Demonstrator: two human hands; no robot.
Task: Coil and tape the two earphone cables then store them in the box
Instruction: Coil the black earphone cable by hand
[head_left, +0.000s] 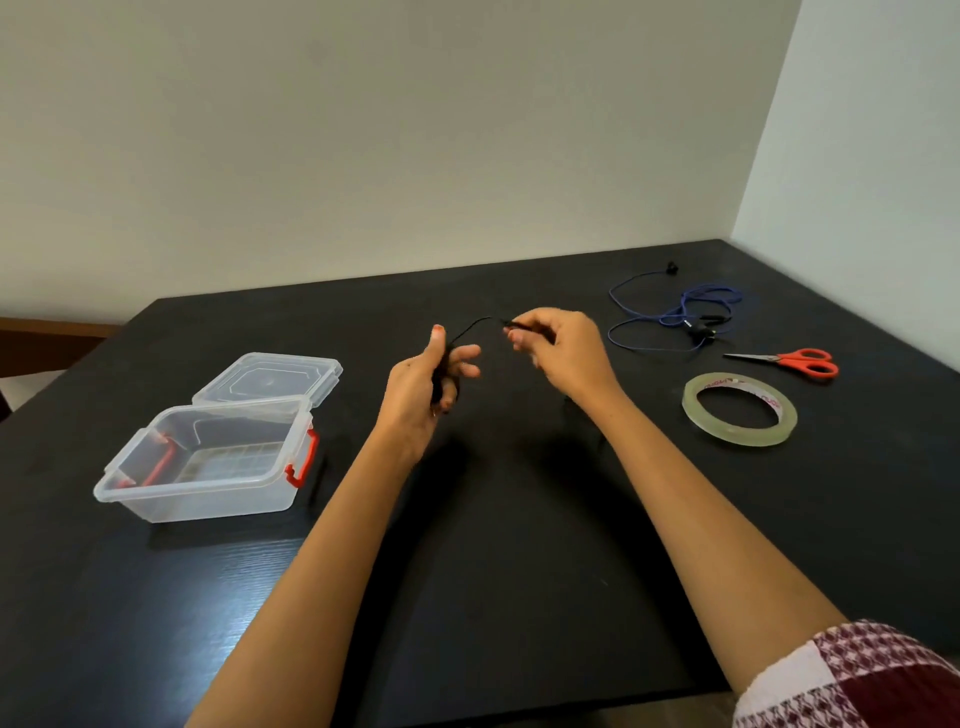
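My left hand (423, 387) grips a coiled bundle of the black earphone cable (470, 327) above the black table (493, 545). A short loose stretch of that cable arcs to my right hand (558, 345), which pinches its end, the plug. The blue earphone cable (675, 312) lies loose and uncoiled at the back right. A clear plastic box (208, 462) with red latches stands open on the left, with nothing inside it. Its lid (270, 376) lies behind it.
A roll of clear tape (740, 410) lies flat on the right. Red-handled scissors (795, 359) lie just behind the tape. Walls close the table's far side and right side.
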